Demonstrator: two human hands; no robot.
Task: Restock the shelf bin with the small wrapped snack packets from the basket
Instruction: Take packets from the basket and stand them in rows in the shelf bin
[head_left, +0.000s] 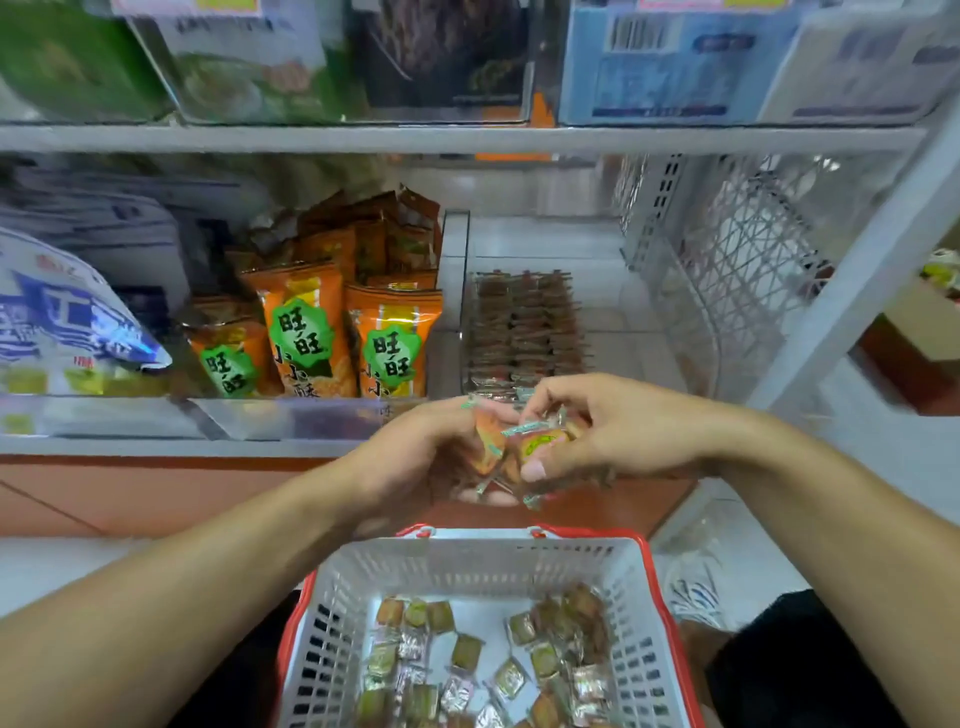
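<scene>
Head | left hand (415, 457), right hand (587, 436) grip packets (519, 447) (bunched) | just before bin (524, 332) front edge

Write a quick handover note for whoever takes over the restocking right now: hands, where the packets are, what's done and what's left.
Left hand: holds a small bunch of snack packets in front of the shelf edge.
Right hand: pinches the same bunch, thumb on a packet.
Shelf bin: neat rows of packets already inside, room left toward the front.
Basket: below the hands, many loose packets on its floor.
Done: part of the bin filled.
Left: place the held bunch, then likely move the rest over.
</scene>
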